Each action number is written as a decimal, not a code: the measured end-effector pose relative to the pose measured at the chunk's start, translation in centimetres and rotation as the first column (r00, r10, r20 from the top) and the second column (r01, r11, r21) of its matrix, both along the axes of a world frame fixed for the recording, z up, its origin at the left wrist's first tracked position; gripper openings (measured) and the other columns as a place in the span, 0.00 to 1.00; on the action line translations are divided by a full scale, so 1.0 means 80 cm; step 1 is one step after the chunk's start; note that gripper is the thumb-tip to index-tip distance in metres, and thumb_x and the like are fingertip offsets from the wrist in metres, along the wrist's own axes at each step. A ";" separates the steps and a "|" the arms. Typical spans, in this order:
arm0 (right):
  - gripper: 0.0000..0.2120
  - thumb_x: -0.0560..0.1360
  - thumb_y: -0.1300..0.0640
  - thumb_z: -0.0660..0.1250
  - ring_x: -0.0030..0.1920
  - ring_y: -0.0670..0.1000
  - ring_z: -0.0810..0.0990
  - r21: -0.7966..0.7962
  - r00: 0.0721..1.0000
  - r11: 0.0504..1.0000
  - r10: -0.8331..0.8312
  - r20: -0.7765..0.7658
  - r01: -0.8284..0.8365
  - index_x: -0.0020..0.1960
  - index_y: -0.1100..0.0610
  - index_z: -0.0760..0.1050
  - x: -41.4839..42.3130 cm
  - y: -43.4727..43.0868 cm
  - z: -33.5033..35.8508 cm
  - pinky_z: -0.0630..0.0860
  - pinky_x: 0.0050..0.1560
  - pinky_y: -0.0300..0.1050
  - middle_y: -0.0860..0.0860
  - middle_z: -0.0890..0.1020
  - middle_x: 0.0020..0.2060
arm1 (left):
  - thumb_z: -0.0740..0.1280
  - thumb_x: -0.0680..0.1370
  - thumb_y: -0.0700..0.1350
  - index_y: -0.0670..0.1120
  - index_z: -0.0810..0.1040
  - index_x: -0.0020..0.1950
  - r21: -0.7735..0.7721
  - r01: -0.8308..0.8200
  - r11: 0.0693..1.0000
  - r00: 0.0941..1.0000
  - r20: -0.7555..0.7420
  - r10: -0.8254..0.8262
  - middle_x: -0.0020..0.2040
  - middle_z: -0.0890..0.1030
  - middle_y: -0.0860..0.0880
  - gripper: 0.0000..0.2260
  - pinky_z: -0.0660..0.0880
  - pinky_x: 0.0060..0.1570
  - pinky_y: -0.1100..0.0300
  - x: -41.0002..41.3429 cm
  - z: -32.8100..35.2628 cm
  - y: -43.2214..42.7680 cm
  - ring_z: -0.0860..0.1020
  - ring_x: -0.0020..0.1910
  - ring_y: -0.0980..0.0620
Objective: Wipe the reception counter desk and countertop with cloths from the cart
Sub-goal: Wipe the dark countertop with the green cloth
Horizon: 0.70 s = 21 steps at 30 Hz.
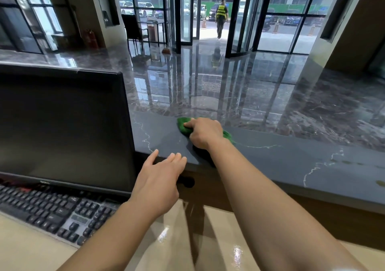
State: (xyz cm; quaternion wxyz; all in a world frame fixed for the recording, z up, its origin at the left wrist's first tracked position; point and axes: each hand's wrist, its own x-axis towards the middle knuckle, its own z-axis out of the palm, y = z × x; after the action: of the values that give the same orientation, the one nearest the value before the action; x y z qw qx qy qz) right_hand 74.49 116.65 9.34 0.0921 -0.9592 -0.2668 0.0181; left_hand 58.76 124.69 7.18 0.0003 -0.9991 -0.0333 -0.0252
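Observation:
A green cloth (pixel 183 125) lies on the raised dark grey marble countertop (pixel 281 156), mostly covered by my right hand (pixel 205 133), which presses down on it with fingers curled over its top. My left hand (pixel 159 179) rests with fingers spread and flat on the near edge of that countertop, just right of the monitor, holding nothing. Below the countertop runs the lower beige desk (pixel 218 229), glossy with reflections. No cart is in view.
A black monitor (pixel 62 124) stands at the left with a black keyboard (pixel 54 210) in front of it on the lower desk. Beyond the counter spreads a polished lobby floor (pixel 229 79), glass doors, and a person in a yellow vest (pixel 221 16) outside.

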 end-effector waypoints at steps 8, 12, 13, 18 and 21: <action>0.28 0.78 0.63 0.59 0.74 0.53 0.64 -0.042 0.987 0.988 0.143 -0.079 -0.147 0.74 0.42 0.65 -0.003 0.031 0.002 0.59 0.71 0.51 0.47 0.65 0.75 | 0.59 0.77 0.38 0.53 0.49 0.79 0.048 -0.028 0.998 0.998 -0.052 0.030 0.79 0.52 0.56 0.34 0.38 0.76 0.51 0.001 0.001 -0.002 0.49 0.77 0.61; 0.28 0.77 0.64 0.58 0.73 0.54 0.66 -0.003 0.996 0.999 0.033 -0.080 -0.033 0.72 0.42 0.67 -0.004 -0.031 0.005 0.60 0.72 0.53 0.48 0.68 0.73 | 0.60 0.77 0.38 0.52 0.51 0.79 0.040 -0.068 0.997 0.997 -0.045 0.070 0.79 0.54 0.54 0.33 0.40 0.76 0.50 0.000 0.004 -0.013 0.51 0.77 0.59; 0.27 0.77 0.64 0.58 0.72 0.54 0.67 0.000 0.997 1.000 -0.004 -0.079 0.004 0.72 0.43 0.69 -0.005 -0.054 0.006 0.61 0.71 0.53 0.49 0.69 0.73 | 0.60 0.77 0.39 0.51 0.52 0.79 0.038 -0.075 0.996 0.996 -0.046 0.077 0.79 0.54 0.54 0.32 0.41 0.76 0.50 0.000 0.004 -0.015 0.52 0.77 0.59; 0.28 0.76 0.63 0.58 0.72 0.55 0.67 -0.004 0.963 0.966 -0.259 -0.073 0.259 0.72 0.41 0.67 -0.008 -0.185 0.009 0.64 0.69 0.51 0.47 0.69 0.73 | 0.60 0.78 0.39 0.50 0.51 0.79 0.009 -0.124 0.992 0.991 -0.057 0.124 0.79 0.53 0.52 0.32 0.40 0.76 0.51 -0.004 0.006 -0.027 0.50 0.78 0.57; 0.28 0.77 0.62 0.59 0.70 0.56 0.69 -0.016 0.901 0.904 -0.427 -0.074 0.427 0.72 0.40 0.67 -0.016 -0.261 0.012 0.67 0.66 0.49 0.50 0.70 0.72 | 0.60 0.78 0.40 0.49 0.50 0.79 0.013 -0.130 0.991 0.989 -0.071 0.130 0.80 0.52 0.52 0.32 0.41 0.76 0.51 -0.005 0.005 -0.030 0.49 0.78 0.56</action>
State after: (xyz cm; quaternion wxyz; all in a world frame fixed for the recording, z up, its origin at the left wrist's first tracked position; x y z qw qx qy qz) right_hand 73.23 95.73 10.28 0.1039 -0.9929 -0.0468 0.0338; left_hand 58.35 122.30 7.57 0.0073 -0.9951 -0.0983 0.0103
